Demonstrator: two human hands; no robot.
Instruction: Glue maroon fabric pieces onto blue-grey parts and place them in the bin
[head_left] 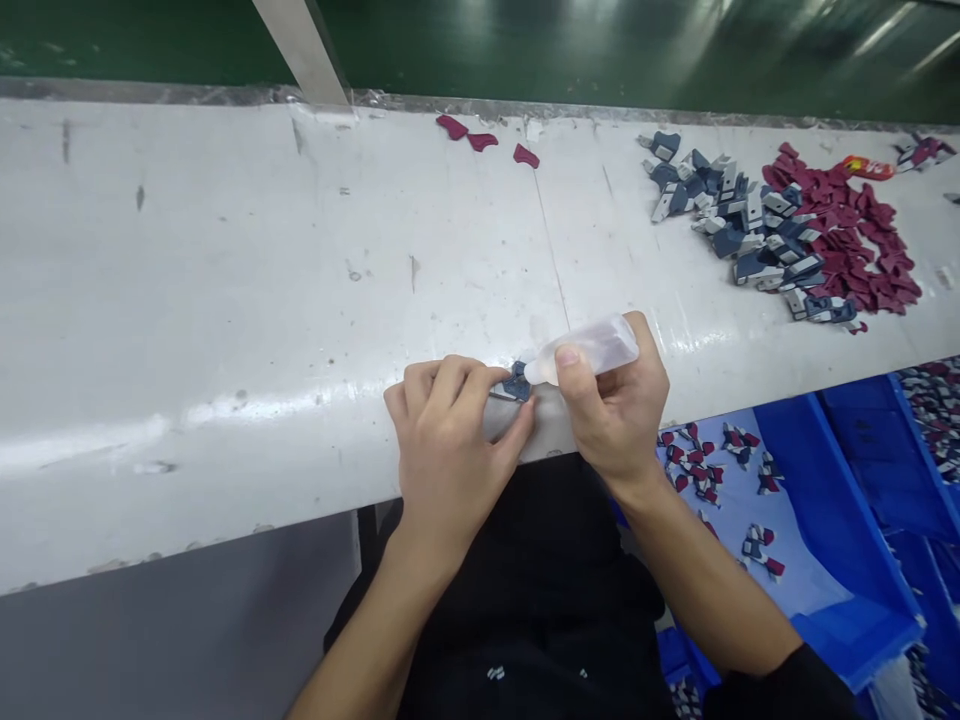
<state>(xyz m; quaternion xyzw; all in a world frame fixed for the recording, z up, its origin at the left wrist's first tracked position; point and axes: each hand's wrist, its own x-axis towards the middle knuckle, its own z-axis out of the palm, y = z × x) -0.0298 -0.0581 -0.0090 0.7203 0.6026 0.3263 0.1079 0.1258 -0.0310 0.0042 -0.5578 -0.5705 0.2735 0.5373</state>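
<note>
Near the front edge of the white table, my left hand (pixel 454 440) pinches a small dark blue and grey piece (pixel 516 384) between thumb and fingertips. My right hand (pixel 622 410) is wrapped round a translucent squeeze bottle (pixel 600 347), held tilted with its nozzle down to the left. The nozzle tip meets or nearly meets the top of the blue piece. Farther right on the table lies a pile of blue and grey pieces (pixel 750 225), with a heap of maroon pieces (pixel 862 235) beside it.
Three loose maroon pieces (pixel 482 141) lie at the table's far side. A red and orange wrapper (pixel 868 167) sits by the maroon heap. Blue bins (pixel 832 510) with assembled pieces stand below the table at the right. A pale post (pixel 304 50) rises behind the table (pixel 225 280).
</note>
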